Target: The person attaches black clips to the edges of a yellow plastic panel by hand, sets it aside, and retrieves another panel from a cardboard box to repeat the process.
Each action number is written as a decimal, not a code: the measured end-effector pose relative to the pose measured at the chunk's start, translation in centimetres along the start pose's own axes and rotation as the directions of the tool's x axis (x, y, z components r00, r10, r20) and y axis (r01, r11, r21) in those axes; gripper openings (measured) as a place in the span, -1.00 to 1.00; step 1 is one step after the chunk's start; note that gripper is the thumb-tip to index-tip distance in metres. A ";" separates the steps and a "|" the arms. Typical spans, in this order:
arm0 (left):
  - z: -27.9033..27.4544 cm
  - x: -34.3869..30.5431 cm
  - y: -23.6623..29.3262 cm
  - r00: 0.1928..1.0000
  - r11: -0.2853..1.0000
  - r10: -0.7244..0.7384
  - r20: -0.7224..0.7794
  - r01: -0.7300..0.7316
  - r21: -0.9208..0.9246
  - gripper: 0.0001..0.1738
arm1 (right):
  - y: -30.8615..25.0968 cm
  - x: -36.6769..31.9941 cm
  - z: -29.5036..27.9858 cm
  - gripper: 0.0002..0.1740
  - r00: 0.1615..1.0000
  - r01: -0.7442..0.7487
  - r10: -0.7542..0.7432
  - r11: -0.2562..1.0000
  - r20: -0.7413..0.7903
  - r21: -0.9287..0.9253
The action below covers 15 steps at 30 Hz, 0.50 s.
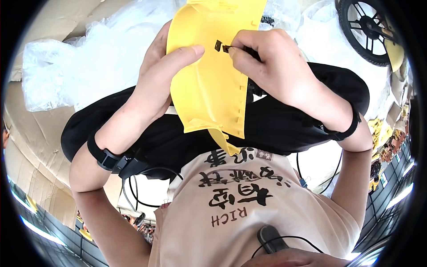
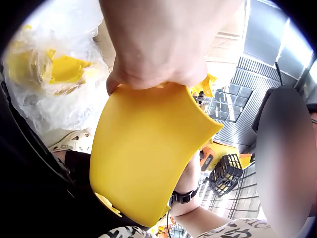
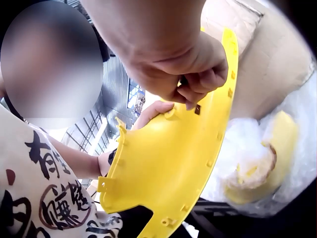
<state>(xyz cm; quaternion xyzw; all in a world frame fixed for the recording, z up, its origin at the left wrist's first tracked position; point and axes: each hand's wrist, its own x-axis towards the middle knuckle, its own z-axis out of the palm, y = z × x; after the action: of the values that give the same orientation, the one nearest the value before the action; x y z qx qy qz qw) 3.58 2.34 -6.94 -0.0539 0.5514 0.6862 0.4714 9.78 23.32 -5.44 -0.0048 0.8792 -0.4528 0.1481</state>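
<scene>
Left hand [image 1: 158, 71]: bent inward at the left of the panel [image 1: 200, 98], it grips that long edge, the thumb laid over the inner face and pointing toward its middle, the fingers passing behind. Right hand [image 1: 280, 62]: brought in across the panel's right edge, fingers curled, it pinches a small black piece [image 1: 226, 49] between thumb and forefinger. The piece is just beside a black square [image 1: 218, 46] on the panel's inner face; from here I cannot tell whether the two touch. Panel: held raised over the lap, its long axis runs outward from the person's chest, with a narrow tongue [image 1: 223, 144] at the near end pointing back toward the shirt [image 1: 267, 209]. The inner face, tabbed along the right edge, is turned up to the person; the smooth outer face is turned away. Surroundings: black trousers [image 1: 284, 122] below the panel; clear wrap [image 1: 106, 53] to its left; a spoked wheel [image 1: 367, 29] well to its right.
</scene>
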 end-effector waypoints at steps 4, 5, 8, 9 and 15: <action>0.0 0.2 -0.4 1.000 1.000 0.000 0.002 0.000 0.011 -0.27 | 0.3 0.4 -1.2 -0.80 0.965 -0.093 0.091 0.996 0.244 -0.006; 0.0 0.2 -0.3 0.998 0.998 -0.063 0.008 0.063 -0.019 -0.26 | 0.5 0.4 -1.1 -0.80 0.978 -0.063 0.070 0.997 0.194 -0.039; -0.2 0.1 0.1 0.986 0.982 -0.161 0.041 0.164 -0.098 -0.24 | 0.6 0.9 -2.0 -0.80 0.998 -0.055 0.054 0.991 0.017 0.121; -0.2 0.1 0.5 0.976 0.966 -0.206 0.074 0.215 -0.145 -0.23 | 0.8 1.1 -3.0 -0.77 0.993 -0.107 0.096 0.970 0.063 0.216; 0.4 0.1 2.0 0.988 0.986 -0.041 0.146 0.064 -0.152 -0.05 | 0.1 1.4 -6.4 -0.74 0.983 -0.021 0.128 0.789 -0.131 0.614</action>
<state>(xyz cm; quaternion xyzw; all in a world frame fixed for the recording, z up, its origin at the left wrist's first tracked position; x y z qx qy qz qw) 2.35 2.81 -5.43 -0.0562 0.4591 0.7167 0.5219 6.75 28.22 -2.36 0.1154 0.6948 -0.7046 0.0860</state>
